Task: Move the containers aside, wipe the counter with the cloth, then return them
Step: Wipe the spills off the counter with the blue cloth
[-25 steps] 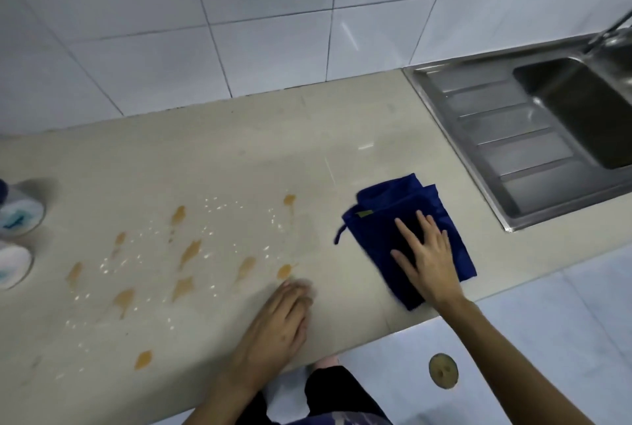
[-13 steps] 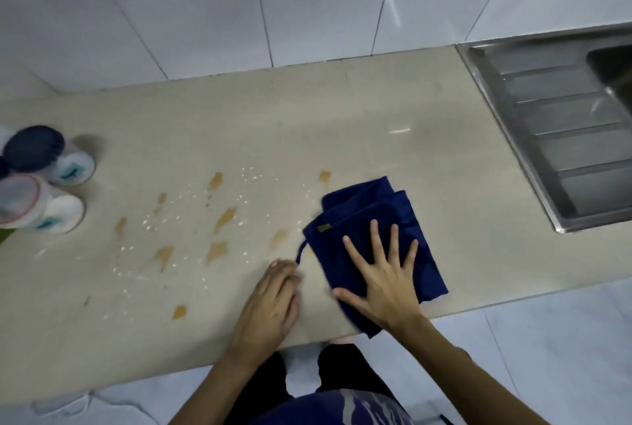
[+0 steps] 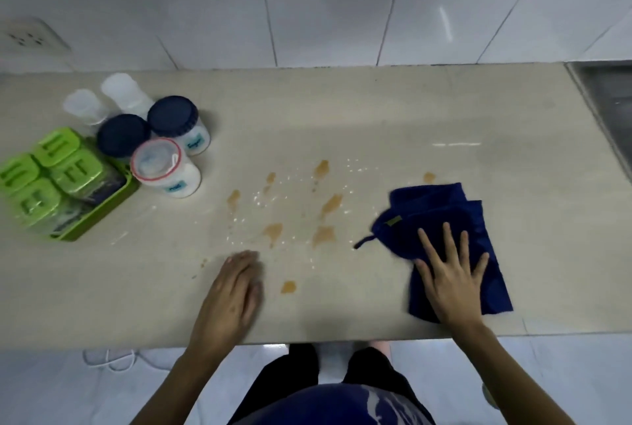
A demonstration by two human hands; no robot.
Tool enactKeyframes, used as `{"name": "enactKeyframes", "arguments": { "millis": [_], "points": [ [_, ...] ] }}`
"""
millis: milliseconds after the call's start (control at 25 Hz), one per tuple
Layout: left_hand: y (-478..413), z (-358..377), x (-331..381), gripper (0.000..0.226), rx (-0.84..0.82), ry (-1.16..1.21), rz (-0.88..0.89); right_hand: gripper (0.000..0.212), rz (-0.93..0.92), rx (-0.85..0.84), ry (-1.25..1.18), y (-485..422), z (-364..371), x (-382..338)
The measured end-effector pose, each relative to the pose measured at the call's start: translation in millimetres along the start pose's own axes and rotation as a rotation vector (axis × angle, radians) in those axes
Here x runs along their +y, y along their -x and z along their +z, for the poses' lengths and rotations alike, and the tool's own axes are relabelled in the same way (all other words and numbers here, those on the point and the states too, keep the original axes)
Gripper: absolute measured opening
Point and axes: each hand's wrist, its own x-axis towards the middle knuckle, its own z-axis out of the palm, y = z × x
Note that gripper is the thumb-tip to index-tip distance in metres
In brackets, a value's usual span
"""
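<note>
A folded dark blue cloth [image 3: 441, 216] lies on the beige counter [image 3: 342, 110], right of centre. My right hand [image 3: 451, 274] presses flat on the cloth's near part, fingers spread. My left hand [image 3: 232, 294] rests palm down on the bare counter near the front edge, holding nothing. Brown stains and white specks [image 3: 297, 216] dot the counter between the hands and the containers. At the left stand several containers: two jars with dark blue lids [image 3: 172, 116], one with a red-rimmed clear lid [image 3: 157, 161], two white-capped ones [image 3: 121, 89] and a green tray of green-lidded boxes [image 3: 51, 181].
A steel sink's drainboard [image 3: 612, 96] shows at the right edge. White wall tiles rise behind the counter, with a socket [image 3: 27, 38] at the far left. A white cable [image 3: 113, 358] lies on the floor below the counter's front edge.
The view has swung left, bringing the containers into sight and pushing the sink out. My right hand stays flat on the cloth; my left hand now lies farther left of the cloth.
</note>
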Motion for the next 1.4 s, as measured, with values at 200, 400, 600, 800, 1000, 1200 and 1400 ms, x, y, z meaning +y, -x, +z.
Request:
{"name": "enactKeyframes", "arguments": {
  "millis": [200,400,600,800,1000,1200,1400],
  "points": [
    [13.0,-10.8,-25.4,0.032,0.015,0.024,-0.02,0.057,-0.205,0.007,0.044,20.9,12.8,-120.1],
    [17.0,-33.7,-54.0,0.034,0.014,0.013,-0.023,0.056,-0.478,-0.021,0.086,31.2,27.4,-217.8],
    [15.1,-53.2,-110.0,0.039,0.062,-0.041,-0.177,0.057,-0.402,-0.01,0.077,14.7,12.7,-144.2],
    [23.7,-50.4,-120.8,0.046,0.095,-0.055,-0.262,0.061,-0.596,-0.053,0.218,1.4,-1.2,-127.1],
    [22.9,-52.3,-119.9,0.051,0.094,-0.061,-0.33,0.061,-0.689,-0.042,0.097,16.0,25.6,-247.3],
    [21.6,-50.6,-122.1,0.055,0.047,-0.101,-0.397,0.061,-0.774,-0.044,0.088,20.5,36.8,-315.3],
    [22.0,-49.4,-125.3,0.055,0.061,-0.075,-0.399,0.058,-0.644,0.023,0.124,-10.3,19.9,-220.6]
  ]
}}
